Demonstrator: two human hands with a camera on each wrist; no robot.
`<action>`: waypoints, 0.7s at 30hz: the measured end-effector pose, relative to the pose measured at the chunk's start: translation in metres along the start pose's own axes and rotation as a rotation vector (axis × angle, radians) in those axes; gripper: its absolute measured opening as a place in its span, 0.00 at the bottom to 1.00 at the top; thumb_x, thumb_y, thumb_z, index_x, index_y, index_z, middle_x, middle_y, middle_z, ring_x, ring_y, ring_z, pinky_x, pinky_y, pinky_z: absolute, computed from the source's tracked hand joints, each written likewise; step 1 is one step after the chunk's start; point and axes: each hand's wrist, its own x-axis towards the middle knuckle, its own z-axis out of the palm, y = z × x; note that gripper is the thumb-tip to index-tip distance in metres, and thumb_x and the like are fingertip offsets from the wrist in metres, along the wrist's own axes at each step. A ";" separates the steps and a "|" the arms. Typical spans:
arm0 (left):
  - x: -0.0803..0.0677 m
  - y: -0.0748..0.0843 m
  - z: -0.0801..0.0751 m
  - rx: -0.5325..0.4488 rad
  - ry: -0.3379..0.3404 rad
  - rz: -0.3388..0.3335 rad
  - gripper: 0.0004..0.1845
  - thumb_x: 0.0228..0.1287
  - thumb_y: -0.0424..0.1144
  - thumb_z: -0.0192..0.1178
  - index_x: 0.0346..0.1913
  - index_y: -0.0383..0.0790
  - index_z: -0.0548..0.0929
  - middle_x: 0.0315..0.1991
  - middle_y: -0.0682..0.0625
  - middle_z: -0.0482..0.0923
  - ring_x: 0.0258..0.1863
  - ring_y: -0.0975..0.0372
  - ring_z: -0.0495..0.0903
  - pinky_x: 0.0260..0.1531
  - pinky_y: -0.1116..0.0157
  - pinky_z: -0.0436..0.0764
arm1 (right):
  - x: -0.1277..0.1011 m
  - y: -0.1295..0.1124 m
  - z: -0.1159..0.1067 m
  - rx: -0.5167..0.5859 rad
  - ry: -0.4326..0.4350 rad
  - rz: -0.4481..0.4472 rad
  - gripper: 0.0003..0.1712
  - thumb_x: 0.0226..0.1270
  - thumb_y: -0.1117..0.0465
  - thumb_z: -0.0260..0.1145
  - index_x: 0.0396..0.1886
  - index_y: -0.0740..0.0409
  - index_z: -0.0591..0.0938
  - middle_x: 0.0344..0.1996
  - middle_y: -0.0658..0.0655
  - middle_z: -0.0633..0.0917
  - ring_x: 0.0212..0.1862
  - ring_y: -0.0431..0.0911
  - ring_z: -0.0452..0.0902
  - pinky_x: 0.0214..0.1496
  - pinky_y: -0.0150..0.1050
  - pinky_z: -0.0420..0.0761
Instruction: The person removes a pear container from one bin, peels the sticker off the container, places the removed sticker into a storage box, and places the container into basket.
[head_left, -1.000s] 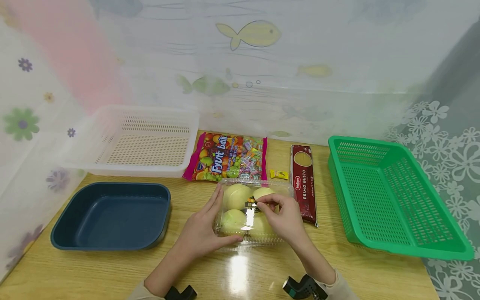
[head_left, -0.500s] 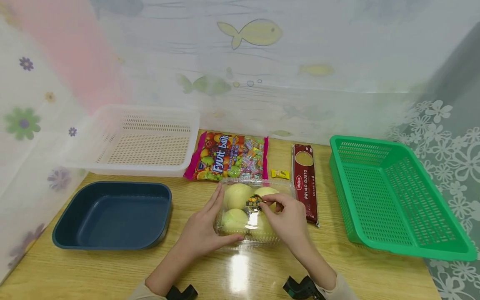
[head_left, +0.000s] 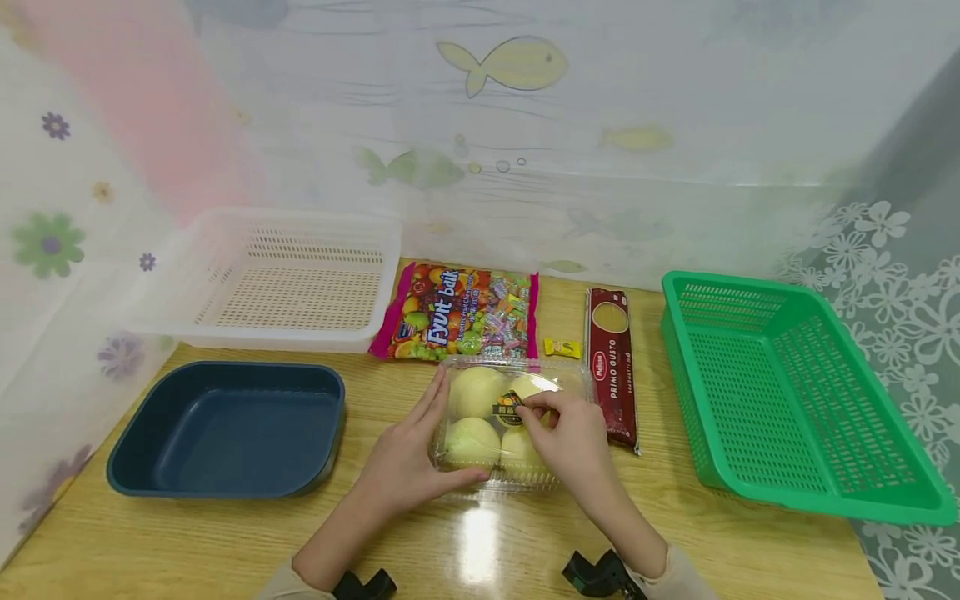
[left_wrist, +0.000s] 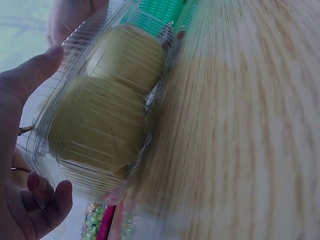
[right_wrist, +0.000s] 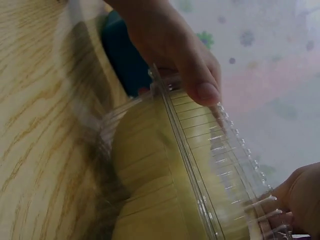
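Clear plastic box [head_left: 517,482] sat flat mid-table on the wood tabletop [head_left: 420,542], at least 4 pale round fruits [head_left: 477,392] showing through the lid. Dark label [head_left: 507,409] was on top, roughly centred.

Left hand [head_left: 405,462] gripped the near left corner: fingers close together along the left wall, thumb spread away along the front edge (left wrist view showed some fingertips curled in). Right hand [head_left: 572,433] was over the lid's right half, thumb and index pinching the label at its right edge; cannot tell how the remaining fingers lay.

Edges: far side was tight. Fruit candy bag [head_left: 457,312] lay right behind the box, 1 small yellow candy [head_left: 562,347] just behind its far right corner. Red spaghetti pack [head_left: 611,367] ran lengthwise just beside the right edge; contact with the box, cannot tell.

Room: best on the near side, bare wood from the front edge toward the person, 1 forearm on either flank. Left side had a decent gap to the navy tub [head_left: 225,433]. Right side, past the pack, a narrower strip before the green basket [head_left: 832,502]. White basket [head_left: 285,343] stood far left, behind the tub, its right end near the candy bag.
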 end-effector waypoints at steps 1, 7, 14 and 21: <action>0.000 0.000 0.000 -0.001 0.001 0.001 0.73 0.47 0.71 0.79 0.88 0.47 0.48 0.87 0.52 0.48 0.50 0.47 0.89 0.45 0.53 0.89 | 0.000 0.000 0.001 0.004 0.011 -0.008 0.03 0.66 0.61 0.79 0.34 0.56 0.94 0.23 0.46 0.86 0.20 0.36 0.68 0.24 0.32 0.70; 0.001 0.001 0.000 -0.006 -0.005 -0.006 0.73 0.47 0.73 0.78 0.88 0.48 0.47 0.87 0.51 0.47 0.50 0.44 0.89 0.47 0.51 0.89 | -0.001 0.006 0.000 0.046 0.022 -0.016 0.05 0.66 0.58 0.80 0.33 0.56 0.94 0.24 0.45 0.88 0.24 0.38 0.74 0.26 0.32 0.73; 0.000 0.000 0.003 -0.015 -0.013 -0.022 0.73 0.47 0.73 0.78 0.88 0.50 0.46 0.87 0.51 0.46 0.65 0.36 0.79 0.58 0.44 0.84 | 0.001 0.010 -0.006 0.189 -0.072 0.015 0.01 0.67 0.62 0.78 0.37 0.54 0.94 0.24 0.46 0.85 0.27 0.37 0.73 0.26 0.31 0.68; -0.001 0.001 0.003 -0.009 0.006 -0.017 0.72 0.46 0.71 0.79 0.88 0.47 0.49 0.87 0.49 0.48 0.67 0.37 0.77 0.58 0.44 0.84 | 0.001 0.015 -0.007 0.260 -0.089 0.017 0.03 0.65 0.67 0.78 0.37 0.57 0.94 0.25 0.47 0.87 0.28 0.37 0.74 0.31 0.30 0.74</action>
